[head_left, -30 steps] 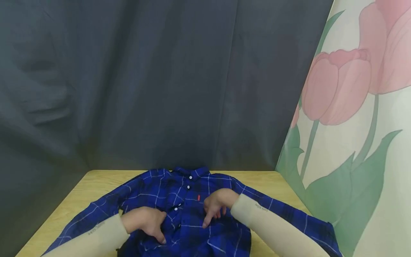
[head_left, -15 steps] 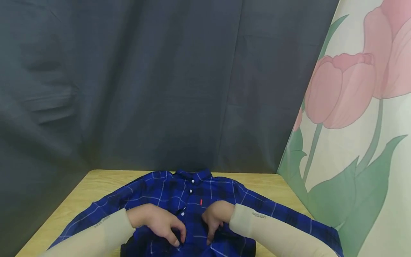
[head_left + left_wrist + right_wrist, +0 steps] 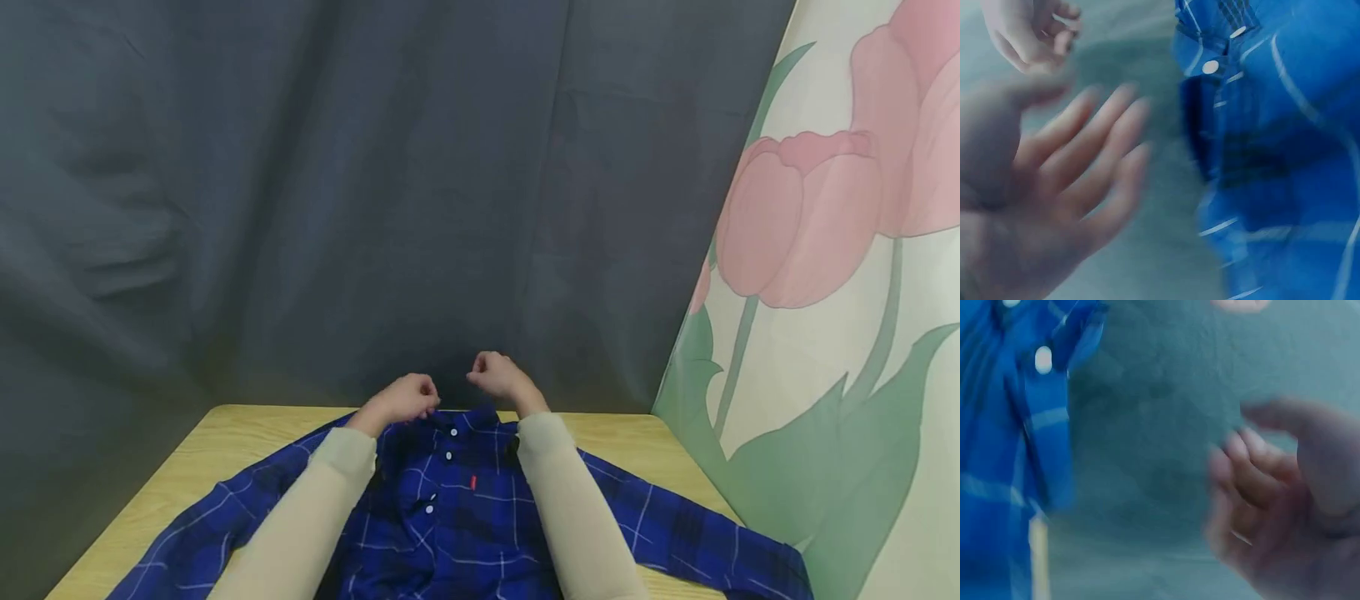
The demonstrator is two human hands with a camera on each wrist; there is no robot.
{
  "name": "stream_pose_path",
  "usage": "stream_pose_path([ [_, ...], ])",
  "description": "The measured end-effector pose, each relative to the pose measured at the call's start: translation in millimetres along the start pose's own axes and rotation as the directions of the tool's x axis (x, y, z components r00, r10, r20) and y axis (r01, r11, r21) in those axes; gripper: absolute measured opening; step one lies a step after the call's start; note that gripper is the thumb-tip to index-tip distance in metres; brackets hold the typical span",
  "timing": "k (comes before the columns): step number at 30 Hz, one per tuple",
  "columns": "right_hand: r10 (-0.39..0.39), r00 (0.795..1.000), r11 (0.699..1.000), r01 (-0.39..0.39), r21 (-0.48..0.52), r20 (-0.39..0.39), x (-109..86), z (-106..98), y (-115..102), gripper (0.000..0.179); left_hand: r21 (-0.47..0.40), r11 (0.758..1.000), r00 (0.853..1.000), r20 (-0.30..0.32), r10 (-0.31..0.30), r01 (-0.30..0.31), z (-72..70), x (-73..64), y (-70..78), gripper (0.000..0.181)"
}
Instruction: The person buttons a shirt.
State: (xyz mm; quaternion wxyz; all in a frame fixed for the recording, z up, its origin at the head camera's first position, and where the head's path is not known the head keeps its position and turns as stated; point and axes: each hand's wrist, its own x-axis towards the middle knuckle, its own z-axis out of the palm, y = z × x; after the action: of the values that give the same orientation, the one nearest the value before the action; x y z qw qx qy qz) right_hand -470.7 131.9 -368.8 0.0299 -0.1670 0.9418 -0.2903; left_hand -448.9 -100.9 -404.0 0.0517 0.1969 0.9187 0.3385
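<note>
A blue plaid button-up shirt [image 3: 465, 517] lies front side up, its collar [image 3: 480, 417] at the far edge and its sleeves spread to both sides. My left hand [image 3: 403, 398] is raised near the left of the collar. In the left wrist view that hand [image 3: 1079, 181] is blurred, its fingers loosely bent and holding nothing, apart from the shirt [image 3: 1291, 144]. Just right of and above the collar is my right hand [image 3: 498, 377]. The right wrist view has this hand [image 3: 1272, 494] with fingers loosely curled around nothing, beside the shirt [image 3: 997, 450].
Under the shirt is a light wooden table [image 3: 255, 425]. A dark grey curtain [image 3: 420, 208] hangs behind the table and on the left. On the right stands a pale wall panel [image 3: 825, 250] printed with pink tulips.
Both hands have lifted off the shirt's lower front and moved forward to above the collar. The shirt's front now shows between the forearms. The view has shifted slightly.
</note>
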Motion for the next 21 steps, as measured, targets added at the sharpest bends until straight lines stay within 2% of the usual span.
stream_pose_path([
  [1,0.005,0.998,1.0,-0.003,0.025,-0.067,2.5,6,4,0.016,-0.019,1.0,0.994,-0.111,0.007,-0.009,9.7,16.0,-18.6,0.012],
  [2,0.012,0.994,0.999,-0.008,0.033,-0.113,3.8,12,9,0.015,-0.024,0.999,0.977,-0.21,0.022,-0.028,20.6,30.8,-39.0,0.009],
  [3,-0.009,0.989,0.999,0.015,0.04,-0.15,12.6,24,24,0.018,-0.014,0.999,0.958,-0.284,0.028,-0.033,31.9,42.8,-57.7,0.006],
  [5,0.006,0.986,0.998,0.004,0.057,-0.165,10.7,39,31,0.016,0.008,0.997,0.923,-0.377,0.078,-0.081,56.1,60.0,-91.1,0.006],
  [6,0.014,0.986,0.998,-0.004,0.058,-0.166,9.1,45,35,0.014,0.031,0.994,0.913,-0.393,0.113,-0.109,63.5,56.7,-94.1,0.009],
  [7,0.024,0.986,0.998,-0.015,0.055,-0.166,6.9,51,38,0.012,0.026,0.993,0.919,-0.377,0.119,-0.118,70.2,53.0,-92.7,0.013],
  [9,0.044,0.984,0.998,-0.036,0.044,-0.172,3.0,62,45,0.009,0.034,0.989,0.936,-0.318,0.149,-0.146,79.0,37.1,-79.2,0.022],
  [10,0.073,0.983,0.997,-0.068,0.033,-0.168,-6.6,62,35,0.008,0.021,0.988,0.948,-0.279,0.153,-0.153,80.7,28.2,-68.9,0.026],
  [12,0.064,0.982,0.998,-0.063,0.009,-0.178,-8.3,67,39,0.015,-0.001,0.994,0.976,-0.189,0.109,-0.111,79.1,10.7,-44.7,0.035],
  [13,0.058,0.982,0.998,-0.059,0.0,-0.18,-8.9,69,40,0.019,-0.017,0.996,0.986,-0.144,0.082,-0.086,81.0,10.3,-40.8,0.039],
  [16,0.018,0.987,0.999,-0.023,-0.027,-0.158,-10.2,71,41,0.025,-0.035,0.999,0.997,-0.067,0.023,-0.026,79.8,1.4,-21.7,0.047],
  [21,-0.07,0.997,0.996,0.068,-0.055,-0.036,-15.0,76,43,0.031,0.0,1.0,0.998,-0.056,-0.009,0.009,87.4,-0.4,-11.6,0.05],
])
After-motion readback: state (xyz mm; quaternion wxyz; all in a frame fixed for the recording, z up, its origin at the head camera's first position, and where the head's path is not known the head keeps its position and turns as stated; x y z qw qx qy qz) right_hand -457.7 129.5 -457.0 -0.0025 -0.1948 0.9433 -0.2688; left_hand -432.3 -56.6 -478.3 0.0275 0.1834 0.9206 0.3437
